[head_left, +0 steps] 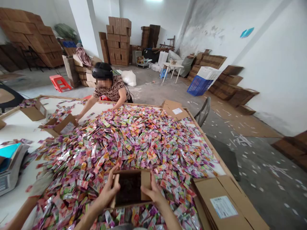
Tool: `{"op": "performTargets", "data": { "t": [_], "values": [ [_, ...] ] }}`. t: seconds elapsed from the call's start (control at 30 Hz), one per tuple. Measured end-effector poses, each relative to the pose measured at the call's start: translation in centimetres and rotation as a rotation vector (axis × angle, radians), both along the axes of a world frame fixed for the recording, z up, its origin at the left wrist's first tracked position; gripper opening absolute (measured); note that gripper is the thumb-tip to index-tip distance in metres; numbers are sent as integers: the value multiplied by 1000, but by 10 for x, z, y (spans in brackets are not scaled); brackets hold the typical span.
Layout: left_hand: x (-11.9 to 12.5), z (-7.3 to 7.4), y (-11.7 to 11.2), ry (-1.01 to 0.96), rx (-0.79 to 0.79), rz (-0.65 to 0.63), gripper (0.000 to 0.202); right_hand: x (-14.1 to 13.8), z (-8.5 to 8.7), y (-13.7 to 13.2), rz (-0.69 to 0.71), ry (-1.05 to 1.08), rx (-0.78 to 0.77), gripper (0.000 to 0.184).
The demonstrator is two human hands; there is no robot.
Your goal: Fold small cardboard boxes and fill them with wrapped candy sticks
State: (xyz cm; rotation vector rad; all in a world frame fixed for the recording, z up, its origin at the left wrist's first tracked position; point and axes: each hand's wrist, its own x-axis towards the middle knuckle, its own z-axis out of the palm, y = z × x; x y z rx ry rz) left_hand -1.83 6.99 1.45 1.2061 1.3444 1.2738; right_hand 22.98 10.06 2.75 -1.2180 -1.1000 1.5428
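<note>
An open cardboard box (145, 179) stands in front of me at the near side of the table, its dark inside facing up. My left hand (109, 188) grips its left side, with the thumb at the rim and the fingers along the outer wall. On the right side, my right hand (152, 189) holds the box by a flap, thumb over the cardboard. Around and beneath the box spreads a large heap of small colourful sachets (144, 137) in pink, purple, orange and green. What lies inside the box is too dark to make out.
Flattened cardboard boxes (203, 188) with a label lie at right. A co-worker (111, 88) across the table reaches to a box (59, 126). A gloved hand (42, 184) of another person is at left, near a scale (14, 172). A wooden rim (211, 143) edges the table.
</note>
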Motion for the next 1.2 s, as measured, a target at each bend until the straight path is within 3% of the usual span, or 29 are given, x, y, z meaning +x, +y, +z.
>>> {"op": "performTargets", "data": {
  "t": [0.07,0.1,0.17,0.23,0.27,0.3,0.37,0.43,0.5,0.63,0.77,0.9,0.93,1.03,1.1,1.2],
  "values": [
    [-1,-8,-3,150,82,7,92,-1,-9,3,16,-54,30,86],
    [-3,-10,-5,218,117,38,86,-2,-13,4,-9,-35,53,76],
    [-9,-13,-14,326,172,101,55,-5,-19,5,-87,35,76,46],
    [-18,-12,-28,440,218,27,31,-6,-21,5,-162,78,77,12],
    [-23,-10,-36,489,224,-61,29,-5,-22,5,-176,81,80,9],
    [-28,-7,-45,516,213,-165,34,-3,-23,4,-181,68,90,16],
    [-36,1,-59,492,162,-325,63,2,-23,4,-164,17,124,23],
    [-41,8,-66,441,102,-347,82,9,-21,3,-122,-23,130,20],
    [-42,12,-65,432,58,-302,75,15,-17,-2,-62,10,82,19],
    [-33,14,-48,472,-17,-215,29,20,-10,-15,20,82,-38,44],
    [-18,5,-35,431,-37,-109,20,14,-14,-14,59,-56,-48,65],
    [3,-7,-26,518,-29,22,10,-2,-21,3,28,-312,28,51],
    [9,-8,-23,605,-45,74,6,-7,-21,7,-12,-415,82,46],
    [23,0,-13,950,-27,146,19,-19,-22,14,-86,-627,170,36],
    [30,11,-7,1118,102,-34,32,-18,-29,17,-69,-626,180,35],
    [37,27,-3,1205,193,-472,93,4,-51,27,-40,-424,109,39]
  ]
}}
